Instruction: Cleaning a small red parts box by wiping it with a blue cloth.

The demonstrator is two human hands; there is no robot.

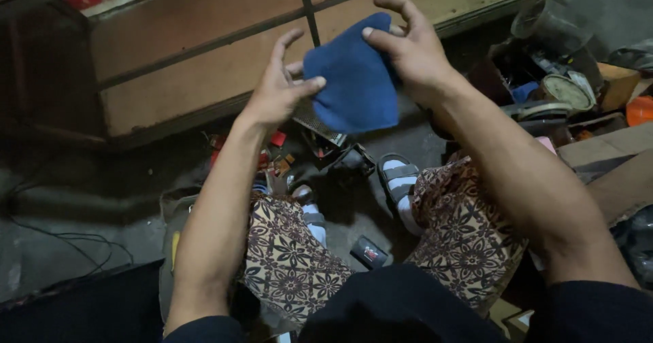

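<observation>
A folded blue cloth (pixel 355 78) is held up in front of me between both hands. My left hand (pixel 279 88) pinches its left edge with thumb and fingers. My right hand (pixel 408 47) grips its upper right corner, thumb on the front and fingers curled behind. Under the cloth a piece of metal mesh (pixel 318 127) shows, partly hidden. Below are my knees in patterned brown trousers (pixel 292 261) and my feet in grey sandals (pixel 398 180).
A wooden panel with dark metal bars (pixel 204 50) stands ahead. Small red and orange scraps (pixel 272 156) lie on the concrete floor. At right sit a round dial gauge (pixel 568 91), a clear jar (pixel 551 23), cardboard (pixel 612 159). A small black box (pixel 369 252) lies between my legs. Cable (pixel 61 237) at left.
</observation>
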